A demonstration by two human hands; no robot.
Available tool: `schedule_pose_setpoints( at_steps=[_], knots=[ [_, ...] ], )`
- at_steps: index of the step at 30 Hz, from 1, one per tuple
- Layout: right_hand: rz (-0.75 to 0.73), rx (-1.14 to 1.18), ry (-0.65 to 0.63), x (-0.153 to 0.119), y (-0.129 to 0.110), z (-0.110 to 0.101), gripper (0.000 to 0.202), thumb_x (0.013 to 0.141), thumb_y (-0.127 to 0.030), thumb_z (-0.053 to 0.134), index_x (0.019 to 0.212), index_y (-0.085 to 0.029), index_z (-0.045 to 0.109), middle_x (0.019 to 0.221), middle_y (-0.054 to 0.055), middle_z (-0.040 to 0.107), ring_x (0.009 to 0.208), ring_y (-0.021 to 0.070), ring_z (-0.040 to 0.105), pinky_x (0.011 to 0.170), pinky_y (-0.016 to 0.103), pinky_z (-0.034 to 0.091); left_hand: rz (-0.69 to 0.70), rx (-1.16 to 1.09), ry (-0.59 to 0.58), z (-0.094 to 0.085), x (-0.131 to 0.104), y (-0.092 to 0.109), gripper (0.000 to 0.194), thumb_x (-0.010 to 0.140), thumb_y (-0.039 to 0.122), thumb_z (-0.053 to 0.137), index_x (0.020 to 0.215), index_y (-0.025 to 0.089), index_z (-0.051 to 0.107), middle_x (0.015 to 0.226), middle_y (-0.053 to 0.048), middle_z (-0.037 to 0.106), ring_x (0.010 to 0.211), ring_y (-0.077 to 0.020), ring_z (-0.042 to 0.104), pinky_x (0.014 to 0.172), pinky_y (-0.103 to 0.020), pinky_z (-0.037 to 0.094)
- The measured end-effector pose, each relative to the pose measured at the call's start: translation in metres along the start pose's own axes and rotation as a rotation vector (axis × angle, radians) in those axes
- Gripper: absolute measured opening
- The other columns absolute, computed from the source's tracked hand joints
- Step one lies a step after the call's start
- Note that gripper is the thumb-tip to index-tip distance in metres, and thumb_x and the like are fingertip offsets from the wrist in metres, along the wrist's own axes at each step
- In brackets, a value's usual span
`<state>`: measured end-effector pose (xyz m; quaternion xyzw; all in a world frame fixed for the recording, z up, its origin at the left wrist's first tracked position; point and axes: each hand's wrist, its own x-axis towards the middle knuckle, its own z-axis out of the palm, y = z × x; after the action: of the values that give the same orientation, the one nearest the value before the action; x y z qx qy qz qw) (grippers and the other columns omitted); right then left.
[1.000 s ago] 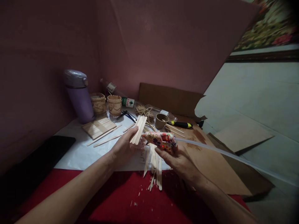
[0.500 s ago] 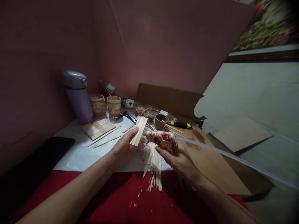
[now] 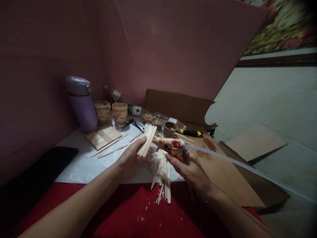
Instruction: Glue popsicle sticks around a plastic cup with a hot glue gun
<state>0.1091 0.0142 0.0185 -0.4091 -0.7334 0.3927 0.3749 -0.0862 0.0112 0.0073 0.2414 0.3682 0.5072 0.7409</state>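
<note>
A red and dark-blue floral pattern is carried on white by the glue gun [image 3: 170, 144], while pale cream is shown by the wooden sticks [image 3: 148, 141], lilac by the tumbler [image 3: 84, 110], red by the cloth [image 3: 128, 215] and black-and-yellow by the handle [image 3: 192, 133].

a purple flask [image 3: 84, 110] stands near the pink wall [image 3: 49, 49]; a framed picture [image 3: 279, 38] hangs on the pale tiled wall [image 3: 269, 91] at right.

A framed painting [image 3: 284, 34] suggests a home.
</note>
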Motion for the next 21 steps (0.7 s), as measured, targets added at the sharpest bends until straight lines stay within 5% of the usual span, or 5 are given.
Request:
schedule_pose_setpoints(
  at_steps=[10,21],
  knots=[
    [0.052,0.017,0.021,0.001,0.010,-0.001,0.030,0.089,-0.047,0.059,0.085,-0.019,0.070,0.075,0.000,0.060,0.071,0.0145,0.053,0.069,0.028,0.046,0.054,0.000,-0.018,0.003,0.002,-0.001,0.031,0.090,0.032,0.051,0.103,0.011,0.068,0.083,-0.010,0.071,0.067,-0.0186,0.066,0.066,-0.032,0.055],
    [0.041,0.063,0.044,0.002,0.011,-0.001,0.033,0.088,-0.046,0.060,0.104,-0.020,0.072,0.088,0.004,0.069,0.082,0.0196,0.061,0.074,0.032,0.051,-0.005,-0.006,-0.098,-0.003,0.004,-0.003,0.035,0.089,0.039,0.053,0.109,0.014,0.068,0.087,-0.012,0.074,0.070,-0.0232,0.070,0.071,-0.037,0.055]
  ],
)
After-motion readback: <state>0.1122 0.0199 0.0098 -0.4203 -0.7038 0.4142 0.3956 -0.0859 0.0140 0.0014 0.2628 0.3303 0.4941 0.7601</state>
